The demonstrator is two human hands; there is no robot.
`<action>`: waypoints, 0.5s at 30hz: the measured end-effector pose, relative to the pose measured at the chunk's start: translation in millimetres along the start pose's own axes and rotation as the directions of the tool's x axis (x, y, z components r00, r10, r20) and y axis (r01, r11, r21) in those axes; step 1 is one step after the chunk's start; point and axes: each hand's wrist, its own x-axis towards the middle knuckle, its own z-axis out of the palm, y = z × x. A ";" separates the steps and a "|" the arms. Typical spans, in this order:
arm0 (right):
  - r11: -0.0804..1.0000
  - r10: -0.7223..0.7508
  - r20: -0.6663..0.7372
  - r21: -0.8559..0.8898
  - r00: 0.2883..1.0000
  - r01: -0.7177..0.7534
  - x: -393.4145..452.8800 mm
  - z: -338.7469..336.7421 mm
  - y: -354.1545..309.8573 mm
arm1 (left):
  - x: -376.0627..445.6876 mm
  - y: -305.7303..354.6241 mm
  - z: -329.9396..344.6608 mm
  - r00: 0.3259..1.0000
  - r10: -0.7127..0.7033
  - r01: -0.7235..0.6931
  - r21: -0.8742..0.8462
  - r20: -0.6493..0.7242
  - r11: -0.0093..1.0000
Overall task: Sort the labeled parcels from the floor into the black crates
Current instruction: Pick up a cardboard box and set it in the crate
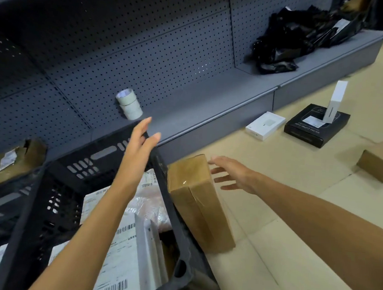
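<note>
Against the black crate's (pixel 172 211) outer wall leans a brown parcel (pixel 196 197), the spread, empty right hand (pixel 233 175) just beside it and the flat, empty left hand (pixel 138 145) over the crate, so a careless nudge could topple it.

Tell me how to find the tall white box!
Start at the long grey shelf and look down at the floor on the right. A flat black box lies there, and the tall white box stands upright on it, unlike the flat white box nearby.

Parcels (pixel 119 250) in crate (pixel 45 205); brown box (pixel 195 199) leaning against crate's right wall; tape rolls (pixel 129 103) on shelf (pixel 188 108) behind.
</note>
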 end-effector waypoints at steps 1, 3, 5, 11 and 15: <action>0.998 0.038 0.061 -0.055 0.997 -0.034 -1.4 -1.5 4.0 | 3.4 0.8 7.8 0.997 0.022 -0.025 0.037 0.080 0.999; 0.988 0.080 0.124 -0.139 0.989 -0.062 -1.9 -3.0 9.7 | 7.0 -1.9 19.3 0.967 0.035 -0.074 0.149 0.251 0.986; 0.981 0.109 0.133 -0.174 0.985 -0.085 -2.0 -6.6 16.1 | 7.6 -5.9 31.3 0.905 -0.022 -0.110 0.286 0.424 0.952; 0.918 0.305 0.185 -0.317 0.934 -0.237 -8.6 -15.6 30.0 | 20.7 5.1 56.2 0.655 -0.295 -0.300 0.598 0.695 0.744; 0.870 0.444 0.204 -0.329 0.872 -0.366 -12.7 -12.8 31.0 | 23.0 -3.7 58.4 0.691 -0.256 -0.401 0.654 0.676 0.641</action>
